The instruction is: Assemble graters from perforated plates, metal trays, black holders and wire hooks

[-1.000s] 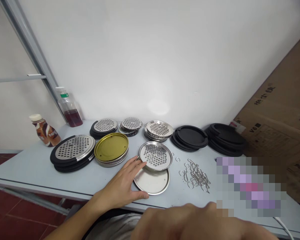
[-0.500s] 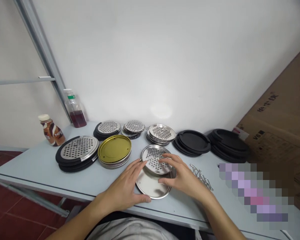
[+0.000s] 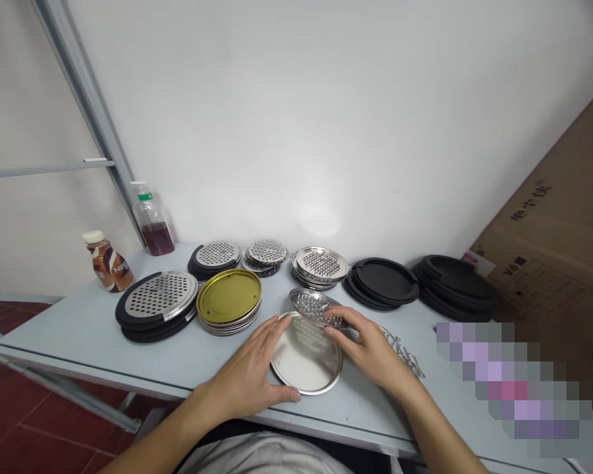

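In the head view, my right hand (image 3: 363, 342) pinches a perforated metal grater disc (image 3: 312, 308) by its right side. The disc is tilted, raised over the far part of a shiny round metal plate (image 3: 309, 368). My left hand (image 3: 250, 368) curves around the plate's left rim, thumb at the near edge and fingers at the far left. A dark edge shows under the plate on its left. Left of my left hand stands a stack of round plates (image 3: 230, 296), the top one gold-coloured. Bent wire pieces (image 3: 402, 352) lie beside my right wrist.
Grater discs in black rims (image 3: 161, 299) are stacked at left, more grater discs (image 3: 321, 263) at the back. Black round rings (image 3: 383, 283) are piled at right, near a cardboard box (image 3: 548, 263). Two bottles, one brown (image 3: 109, 263), one clear (image 3: 153, 224), stand far left on the table (image 3: 69, 336).
The grater disc has tilted and lifted away from the plate, uncovering more of it. My right hand has closed on the disc's edge; my left hand stays at the plate.
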The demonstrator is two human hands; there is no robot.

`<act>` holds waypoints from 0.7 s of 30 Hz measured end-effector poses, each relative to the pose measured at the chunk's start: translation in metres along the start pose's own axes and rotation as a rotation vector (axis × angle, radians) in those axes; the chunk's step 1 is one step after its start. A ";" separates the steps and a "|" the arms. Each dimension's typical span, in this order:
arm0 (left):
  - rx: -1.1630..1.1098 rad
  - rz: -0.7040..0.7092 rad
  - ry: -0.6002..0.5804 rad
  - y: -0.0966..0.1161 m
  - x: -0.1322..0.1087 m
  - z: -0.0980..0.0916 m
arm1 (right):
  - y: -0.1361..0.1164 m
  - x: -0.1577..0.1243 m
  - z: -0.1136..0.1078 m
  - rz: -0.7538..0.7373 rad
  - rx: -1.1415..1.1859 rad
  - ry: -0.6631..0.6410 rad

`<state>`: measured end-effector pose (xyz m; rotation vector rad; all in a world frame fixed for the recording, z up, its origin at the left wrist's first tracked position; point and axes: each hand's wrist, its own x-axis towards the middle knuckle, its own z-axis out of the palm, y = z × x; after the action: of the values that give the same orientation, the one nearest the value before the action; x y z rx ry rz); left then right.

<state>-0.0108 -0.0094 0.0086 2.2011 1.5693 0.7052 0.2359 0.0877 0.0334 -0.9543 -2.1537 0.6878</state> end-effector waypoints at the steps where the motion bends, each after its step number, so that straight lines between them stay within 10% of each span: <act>1: 0.002 0.004 0.002 -0.001 0.000 0.001 | 0.000 0.000 0.000 0.008 0.006 0.012; 10: 0.097 0.044 0.162 0.009 0.012 -0.017 | 0.002 0.002 0.002 0.020 0.023 0.087; 21: 0.455 -0.388 0.254 -0.045 0.149 -0.083 | -0.003 0.002 -0.001 0.126 0.067 0.149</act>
<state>-0.0542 0.1458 0.0803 2.0442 2.4017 0.5634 0.2348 0.0880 0.0368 -1.0783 -1.9423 0.7211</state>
